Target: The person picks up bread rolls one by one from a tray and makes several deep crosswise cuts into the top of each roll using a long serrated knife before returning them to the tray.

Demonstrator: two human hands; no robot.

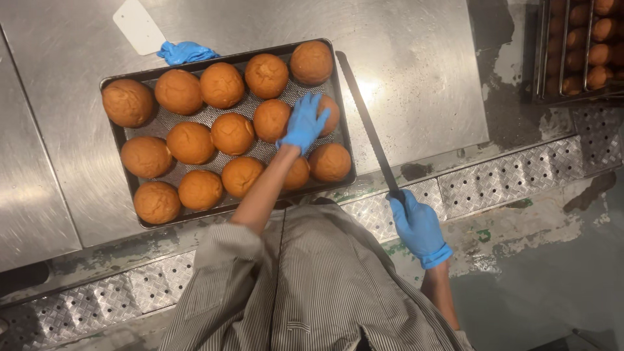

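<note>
A dark perforated baking tray (116, 133) lies on a steel table and holds several round golden-brown buns. My left hand (303, 123), in a blue glove, reaches across the tray and cups over one bun (331, 112) in the middle row at the right end. My right hand (416, 224), also in a blue glove, grips the handle of a long dark knife (367, 120). The blade runs along the table just outside the tray's right edge, with its tip near the far corner. My striped sleeves and apron fill the bottom of the view.
A crumpled blue glove (185, 52) and a white plastic scraper (138, 26) lie beyond the tray's far edge. A wire rack (545, 58) with more buns stands at the top right. Diamond-pattern metal plate (494, 182) borders the table's near edge.
</note>
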